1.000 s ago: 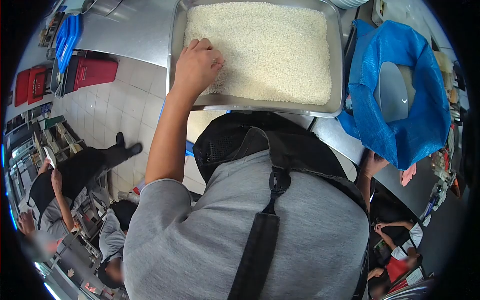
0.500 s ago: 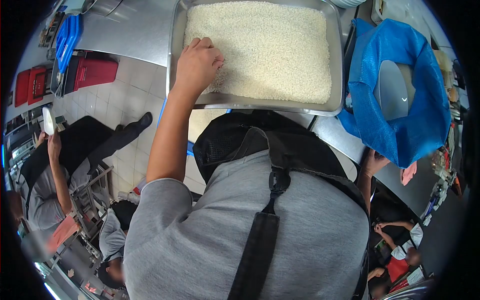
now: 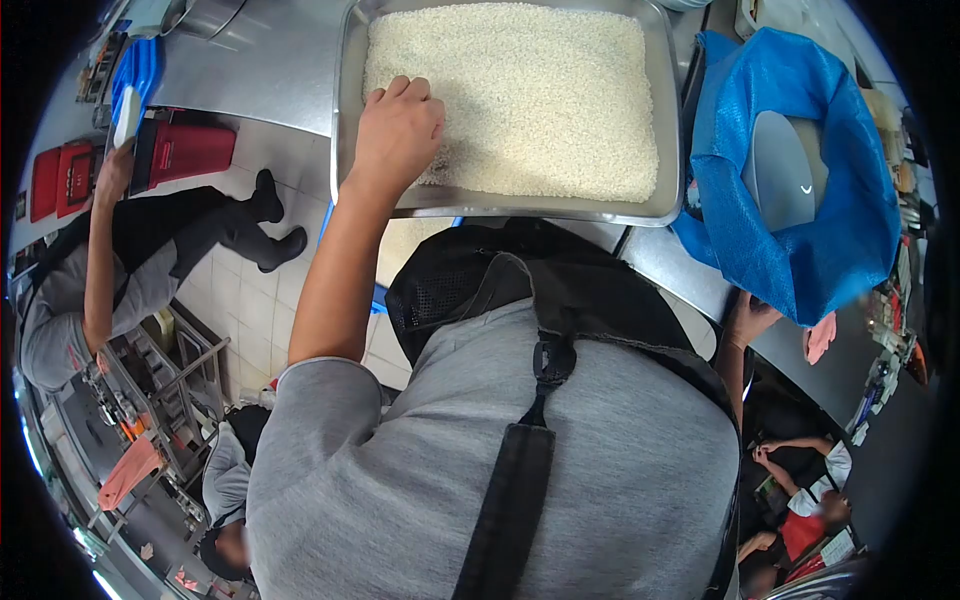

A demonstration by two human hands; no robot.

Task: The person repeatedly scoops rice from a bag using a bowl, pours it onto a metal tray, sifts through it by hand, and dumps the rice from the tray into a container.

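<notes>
A metal tray (image 3: 510, 212) on the steel counter holds a thick layer of white rice grains (image 3: 530, 100). My left hand (image 3: 402, 128) is closed over the rice near the tray's left side, knuckles up; its fingertips and anything in them are hidden. To the right stands a blue woven plastic sack (image 3: 730, 180), its mouth open and rolled outward. Inside lies a smooth pale grey rounded piece (image 3: 780, 165), perhaps a bowl or scoop. My right hand (image 3: 752, 318) is at the sack's near lower edge, with its fingers mostly hidden behind the sack.
Below the tray, near my waist, a blue-rimmed container (image 3: 400, 245) with pale contents shows partly. On the left, a co-worker's hand (image 3: 115, 170) holds a white object (image 3: 126, 115) beside red bins (image 3: 190, 150). A pink cloth (image 3: 820, 338) lies right of the sack.
The co-worker on the left has moved, and the white object is farther up, near the blue items. My left hand stays at nearly the same spot in the rice. The view shifts slightly.
</notes>
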